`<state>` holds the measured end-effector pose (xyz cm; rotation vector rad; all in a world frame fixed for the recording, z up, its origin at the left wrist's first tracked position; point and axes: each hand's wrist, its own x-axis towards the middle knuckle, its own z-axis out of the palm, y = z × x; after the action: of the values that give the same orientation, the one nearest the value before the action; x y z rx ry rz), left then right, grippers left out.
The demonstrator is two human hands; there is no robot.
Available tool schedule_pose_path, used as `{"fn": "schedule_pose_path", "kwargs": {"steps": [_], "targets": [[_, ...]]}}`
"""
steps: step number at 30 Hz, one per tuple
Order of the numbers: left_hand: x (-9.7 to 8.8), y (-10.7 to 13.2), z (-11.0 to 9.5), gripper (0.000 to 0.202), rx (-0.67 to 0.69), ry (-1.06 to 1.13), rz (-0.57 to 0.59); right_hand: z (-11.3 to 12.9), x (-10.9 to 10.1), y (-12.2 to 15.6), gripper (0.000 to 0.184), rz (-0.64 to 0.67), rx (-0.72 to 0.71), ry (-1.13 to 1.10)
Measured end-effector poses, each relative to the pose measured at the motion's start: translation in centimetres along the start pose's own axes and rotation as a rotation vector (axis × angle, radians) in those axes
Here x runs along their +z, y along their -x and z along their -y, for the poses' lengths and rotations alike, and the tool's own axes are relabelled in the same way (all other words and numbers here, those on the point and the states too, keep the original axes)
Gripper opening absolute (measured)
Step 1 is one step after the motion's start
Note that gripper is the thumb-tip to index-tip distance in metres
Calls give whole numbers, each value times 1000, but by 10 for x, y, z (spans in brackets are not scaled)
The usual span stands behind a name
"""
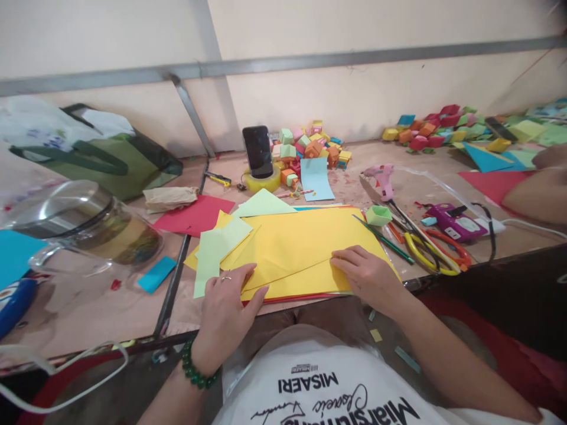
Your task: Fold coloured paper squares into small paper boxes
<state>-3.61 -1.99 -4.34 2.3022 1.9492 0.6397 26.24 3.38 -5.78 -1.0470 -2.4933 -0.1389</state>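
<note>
A large yellow paper sheet point(301, 242) lies on the table point(110, 307) in front of me, folded along a diagonal crease. My left hand point(228, 301), with a ring and a green bead bracelet, lies flat on the sheet's near left corner, fingers stretched out. My right hand point(365, 274) presses fingers down on the fold near the right edge. Pale green paper pieces point(212, 251) lie beside my left hand. Red sheets show under the yellow stack.
A phone point(257, 151) stands on a tape roll behind the paper, next to a heap of coloured paper cubes point(310, 147). Scissors point(429, 248), glue guns point(383, 177) and a purple tool lie right. A glass kettle point(84, 227) and green bag point(106, 150) stand left. Another person's arm point(538, 192) rests far right.
</note>
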Motion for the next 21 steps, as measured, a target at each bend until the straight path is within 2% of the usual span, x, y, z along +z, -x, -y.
{"fn": "schedule_pose_path", "kwargs": {"steps": [4, 7, 10, 13, 15, 18, 21], "targets": [[8, -17, -9, 60, -42, 6, -9, 1, 6, 2, 33, -48, 6, 14], [11, -23, -10, 57, -5, 119, -16, 1, 10, 5, 32, -88, 27, 10], [7, -24, -15, 41, 134, 140, -167, 3, 6, 2, 32, -129, 73, -55], [1, -23, -23, 26, 353, 48, -357, 10, -9, -9, 34, -297, 122, -87], [-1, -23, -28, 27, 462, -40, -422, 16, -18, -18, 39, -387, 73, -47], [2, -25, -32, 29, 527, -137, -413, 24, -22, -29, 19, -345, -75, -40], [4, -27, -31, 25, 518, -141, -306, 29, -14, -33, 24, -272, -179, -65]]}}
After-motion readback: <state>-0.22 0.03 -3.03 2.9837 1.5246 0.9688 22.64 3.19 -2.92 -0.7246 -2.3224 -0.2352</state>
